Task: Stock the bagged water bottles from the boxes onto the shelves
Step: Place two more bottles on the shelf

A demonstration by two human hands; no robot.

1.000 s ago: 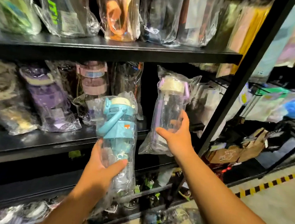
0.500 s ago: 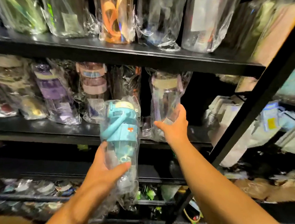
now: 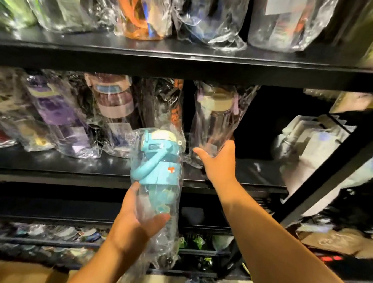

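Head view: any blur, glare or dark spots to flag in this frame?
Head view: motion blur smears the right edge and the top-shelf bags; glare streaks their plastic; the blue bottle in the left hand is fairly sharp; the clear bottle in the right hand sits dim under the shelf.

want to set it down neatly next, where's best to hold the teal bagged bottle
Grip the teal bagged bottle round its clear lower body, coming from below and in front, as the left hand does. The bottle is upright, so that straight round body is exposed. The top is bulky with the lid and loop handle under loose plastic, which would likely slip.
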